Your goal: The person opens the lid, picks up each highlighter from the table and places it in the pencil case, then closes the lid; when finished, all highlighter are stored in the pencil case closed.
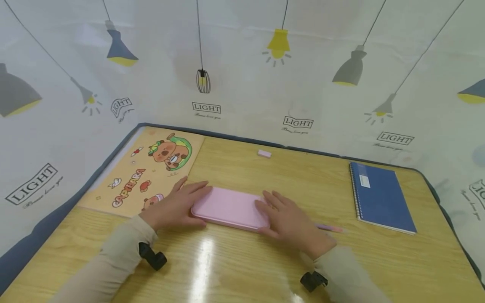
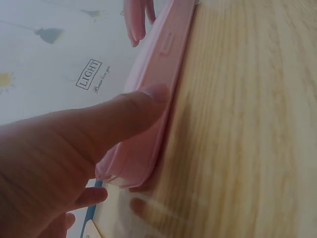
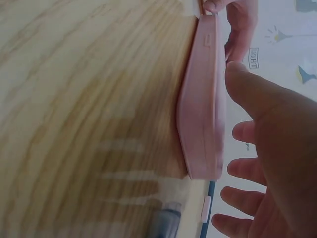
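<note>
A pink, flat, rounded case, like a pencil case, lies on the wooden table between two hands. My left hand grips its left end, thumb against the front side and fingers at the back corner. In the left wrist view the thumb presses on the case's side wall. At the other end is my right hand, its fingers spread over the corner. The right wrist view shows these fingers loosely extended, with the thumb tip at the case's top edge.
A capybara-printed cover lies at the left and a blue spiral notebook at the right. A small pink eraser sits near the back edge. Beside my right hand is a purple-and-orange pen. A lamp-printed curtain hangs behind the table.
</note>
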`<state>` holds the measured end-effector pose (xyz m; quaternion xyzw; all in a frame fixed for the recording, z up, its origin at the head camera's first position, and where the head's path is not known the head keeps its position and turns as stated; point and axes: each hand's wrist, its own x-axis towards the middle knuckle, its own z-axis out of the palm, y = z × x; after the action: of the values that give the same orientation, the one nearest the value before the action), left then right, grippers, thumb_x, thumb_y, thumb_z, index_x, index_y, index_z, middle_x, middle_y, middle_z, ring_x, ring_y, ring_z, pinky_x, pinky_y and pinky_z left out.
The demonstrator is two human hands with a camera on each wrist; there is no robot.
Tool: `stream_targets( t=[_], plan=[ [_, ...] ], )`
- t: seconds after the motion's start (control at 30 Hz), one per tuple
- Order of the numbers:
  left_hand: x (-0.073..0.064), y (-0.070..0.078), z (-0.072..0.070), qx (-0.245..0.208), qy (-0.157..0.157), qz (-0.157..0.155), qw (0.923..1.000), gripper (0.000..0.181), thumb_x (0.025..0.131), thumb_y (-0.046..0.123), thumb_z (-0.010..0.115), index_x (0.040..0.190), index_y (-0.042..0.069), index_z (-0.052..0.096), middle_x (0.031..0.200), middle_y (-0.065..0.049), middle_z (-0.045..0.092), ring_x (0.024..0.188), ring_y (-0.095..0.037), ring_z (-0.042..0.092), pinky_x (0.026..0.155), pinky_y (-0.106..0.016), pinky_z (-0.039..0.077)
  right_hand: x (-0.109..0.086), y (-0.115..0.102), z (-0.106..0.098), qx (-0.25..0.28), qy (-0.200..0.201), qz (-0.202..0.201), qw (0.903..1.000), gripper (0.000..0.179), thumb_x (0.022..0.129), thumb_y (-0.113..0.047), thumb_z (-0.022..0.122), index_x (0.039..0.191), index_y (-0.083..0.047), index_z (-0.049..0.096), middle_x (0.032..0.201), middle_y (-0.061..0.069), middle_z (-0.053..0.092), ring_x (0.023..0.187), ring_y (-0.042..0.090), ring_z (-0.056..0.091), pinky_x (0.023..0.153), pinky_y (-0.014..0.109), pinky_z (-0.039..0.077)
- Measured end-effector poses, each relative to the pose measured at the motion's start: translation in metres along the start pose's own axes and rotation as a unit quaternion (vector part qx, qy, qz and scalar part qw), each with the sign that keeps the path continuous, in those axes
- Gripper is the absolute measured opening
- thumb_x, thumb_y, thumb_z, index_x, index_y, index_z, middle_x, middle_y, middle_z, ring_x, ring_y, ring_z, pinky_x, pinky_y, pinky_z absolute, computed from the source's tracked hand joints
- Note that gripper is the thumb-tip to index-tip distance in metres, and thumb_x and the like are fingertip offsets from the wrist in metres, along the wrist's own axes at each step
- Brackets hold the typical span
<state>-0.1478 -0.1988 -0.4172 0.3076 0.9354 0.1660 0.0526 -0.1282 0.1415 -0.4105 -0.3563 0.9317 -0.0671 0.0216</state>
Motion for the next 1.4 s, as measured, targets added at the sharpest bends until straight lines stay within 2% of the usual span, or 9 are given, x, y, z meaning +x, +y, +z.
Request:
stream_targets(
  t=[0.3, 0.53, 0.6, 0.7, 0.8, 0.87, 1.1, 1.27, 1.4],
  plan=[
    [0.003, 0.001, 0.005, 0.009, 0.012, 0.021, 0.9997, 0.083, 0.084, 0.047, 0.075, 0.15, 0.011, 0.04, 0.155, -0.015, 0.039, 0.144, -0.03, 0.036, 0.118, -0.054, 0.015, 0.009, -0.01, 0.0, 0.01, -0.035, 0.019, 0.9992, 0.076, 0.09, -0.057, 0.061, 0.153, -0.02, 0.037, 0.157, 0.016, 0.035, 0.142, 0.037, 0.037, 0.114, 0.053, 0.031],
    [0.008, 0.001, 0.004, -0.009, 0.002, 0.007, 0.9999, 0.082, 0.084, 0.043, 0.075, 0.151, 0.013, 0.038, 0.154, -0.018, 0.037, 0.14, -0.037, 0.037, 0.115, -0.054, 0.027, 0.018, -0.008, -0.003, 0.019, -0.035, 0.013, 0.9991, 0.075, 0.089, -0.052, 0.066, 0.151, -0.019, 0.041, 0.149, 0.021, 0.043, 0.136, 0.037, 0.044, 0.112, 0.05, 0.036],
    [0.01, 0.002, 0.004, -0.019, 0.002, 0.009, 0.9998, 0.082, 0.084, 0.04, 0.077, 0.15, 0.012, 0.038, 0.152, -0.019, 0.037, 0.137, -0.038, 0.039, 0.113, -0.053, 0.031, 0.02, -0.007, -0.005, 0.017, -0.029, 0.004, 0.9994, 0.074, 0.088, -0.05, 0.068, 0.149, -0.017, 0.044, 0.144, 0.022, 0.048, 0.13, 0.036, 0.05, 0.109, 0.049, 0.04],
    [0.012, 0.002, 0.005, -0.029, -0.001, 0.012, 0.9995, 0.083, 0.083, 0.038, 0.078, 0.15, 0.011, 0.039, 0.15, -0.019, 0.039, 0.135, -0.036, 0.041, 0.112, -0.052, 0.034, 0.022, -0.006, -0.007, 0.012, -0.022, -0.015, 0.9996, 0.071, 0.086, -0.048, 0.071, 0.145, -0.015, 0.05, 0.129, 0.019, 0.057, 0.11, 0.028, 0.059, 0.099, 0.044, 0.048],
    [0.012, 0.002, 0.007, -0.035, -0.002, 0.01, 0.9993, 0.083, 0.081, 0.036, 0.08, 0.148, 0.01, 0.04, 0.147, -0.017, 0.041, 0.132, -0.034, 0.044, 0.111, -0.05, 0.036, 0.025, -0.006, -0.009, 0.013, -0.034, -0.022, 0.9991, 0.068, 0.086, -0.047, 0.072, 0.144, -0.016, 0.052, 0.119, 0.015, 0.059, 0.097, 0.022, 0.057, 0.091, 0.041, 0.051],
    [0.012, 0.002, 0.008, -0.034, -0.001, 0.012, 0.9994, 0.082, 0.08, 0.035, 0.081, 0.148, 0.009, 0.041, 0.146, -0.016, 0.042, 0.13, -0.033, 0.045, 0.11, -0.05, 0.037, 0.026, -0.006, -0.012, 0.018, -0.052, -0.019, 0.9983, 0.067, 0.086, -0.048, 0.07, 0.144, -0.017, 0.053, 0.119, 0.013, 0.059, 0.096, 0.021, 0.057, 0.091, 0.04, 0.051],
    [0.012, 0.001, 0.006, -0.039, -0.005, 0.02, 0.999, 0.083, 0.081, 0.036, 0.081, 0.148, 0.009, 0.039, 0.147, -0.015, 0.041, 0.131, -0.033, 0.044, 0.11, -0.051, 0.037, 0.03, -0.004, -0.02, 0.036, -0.065, -0.03, 0.9968, 0.07, 0.083, -0.051, 0.071, 0.141, -0.014, 0.055, 0.13, 0.02, 0.06, 0.105, 0.03, 0.065, 0.096, 0.044, 0.05],
    [0.011, 0.0, 0.005, -0.069, -0.012, -0.024, 0.9973, 0.088, 0.08, 0.038, 0.081, 0.151, 0.013, 0.036, 0.153, -0.012, 0.038, 0.137, -0.033, 0.04, 0.112, -0.053, 0.033, 0.03, 0.001, -0.019, 0.07, -0.074, -0.007, 0.9948, 0.071, 0.084, -0.053, 0.068, 0.144, -0.018, 0.052, 0.139, 0.016, 0.057, 0.119, 0.03, 0.06, 0.103, 0.045, 0.045],
    [0.009, -0.003, 0.008, -0.087, -0.01, -0.051, 0.9948, 0.101, 0.077, 0.043, 0.082, 0.156, 0.013, 0.026, 0.156, -0.011, 0.035, 0.14, -0.031, 0.037, 0.113, -0.054, 0.028, 0.03, 0.005, -0.021, 0.097, -0.077, -0.001, 0.9923, 0.068, 0.085, -0.05, 0.065, 0.143, -0.017, 0.053, 0.138, 0.009, 0.059, 0.123, 0.026, 0.058, 0.106, 0.042, 0.043]
  ],
)
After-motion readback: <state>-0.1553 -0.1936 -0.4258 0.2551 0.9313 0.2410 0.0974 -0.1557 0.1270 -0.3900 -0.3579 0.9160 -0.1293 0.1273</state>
